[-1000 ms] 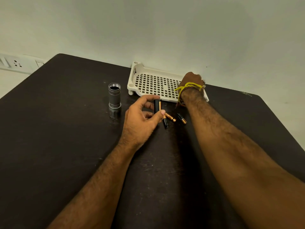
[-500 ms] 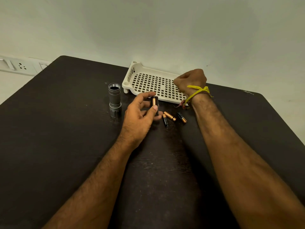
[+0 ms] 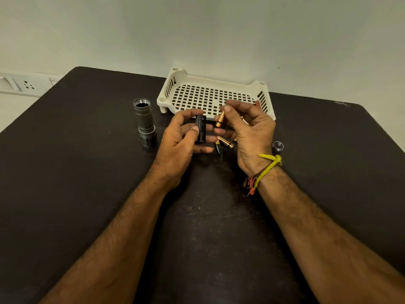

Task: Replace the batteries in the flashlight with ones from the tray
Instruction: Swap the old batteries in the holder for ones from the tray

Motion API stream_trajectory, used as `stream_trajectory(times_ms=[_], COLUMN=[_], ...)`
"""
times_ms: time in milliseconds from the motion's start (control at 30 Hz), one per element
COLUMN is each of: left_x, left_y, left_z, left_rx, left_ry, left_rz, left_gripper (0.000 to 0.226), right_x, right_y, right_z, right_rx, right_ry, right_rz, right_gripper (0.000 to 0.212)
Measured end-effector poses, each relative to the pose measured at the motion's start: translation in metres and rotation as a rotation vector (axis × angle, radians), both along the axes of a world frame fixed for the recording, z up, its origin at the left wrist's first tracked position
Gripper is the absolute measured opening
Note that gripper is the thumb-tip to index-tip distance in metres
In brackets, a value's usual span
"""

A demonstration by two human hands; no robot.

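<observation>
While the left hand [image 3: 182, 137] grips the black battery holder [image 3: 201, 129] above the worktop [image 3: 87, 172], the right hand [image 3: 247, 126] pinches a battery [image 3: 220, 119] beside it; small, stiff and slick, it is best taken mid-body

A plain room, home or office unclear: dark wooden table [image 3: 87, 194], bare wall [image 3: 197, 29], wall socket strip [image 3: 24, 84].

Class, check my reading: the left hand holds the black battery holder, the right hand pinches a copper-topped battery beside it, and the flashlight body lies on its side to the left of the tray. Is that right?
Not quite. The head view shows the flashlight body standing upright, open end up, left of the tray. The rest holds: the left hand holds the black battery holder, and the right hand pinches a battery beside it.
</observation>
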State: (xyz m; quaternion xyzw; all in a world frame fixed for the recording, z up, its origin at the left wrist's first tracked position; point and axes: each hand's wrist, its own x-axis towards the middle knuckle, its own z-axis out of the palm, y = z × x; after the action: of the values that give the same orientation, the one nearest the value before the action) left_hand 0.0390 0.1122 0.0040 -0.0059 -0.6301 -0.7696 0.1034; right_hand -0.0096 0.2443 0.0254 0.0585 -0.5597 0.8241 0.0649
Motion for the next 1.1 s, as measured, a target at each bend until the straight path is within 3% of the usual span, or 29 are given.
stream_trajectory(times_ms=[467,700,967,1100], left_x=[0.004,0.003,0.0,-0.001], left_y=[0.003,0.001,0.001,-0.001], left_z=[0.002,0.004,0.002,0.0], left_rx=[-0.047,0.094,0.048,0.063], left_ry=[0.056,0.033,0.043,0.032], left_rz=[0.074,0.089,0.146,0.184], left_gripper=[0.038,0.036,0.036,0.036], right_x=[-0.002,0.006,0.015,0.016], right_y=[0.005,-0.001,-0.009,-0.009], right_z=[-0.015,-0.018,-0.017,-0.017], right_rx=[-0.003,0.433,0.657,0.749], right_ry=[0.053,0.285,0.454,0.568], right_rz=[0.077,-0.006,-0.136,-0.059], right_gripper=[0.02,0.024,0.01,0.026])
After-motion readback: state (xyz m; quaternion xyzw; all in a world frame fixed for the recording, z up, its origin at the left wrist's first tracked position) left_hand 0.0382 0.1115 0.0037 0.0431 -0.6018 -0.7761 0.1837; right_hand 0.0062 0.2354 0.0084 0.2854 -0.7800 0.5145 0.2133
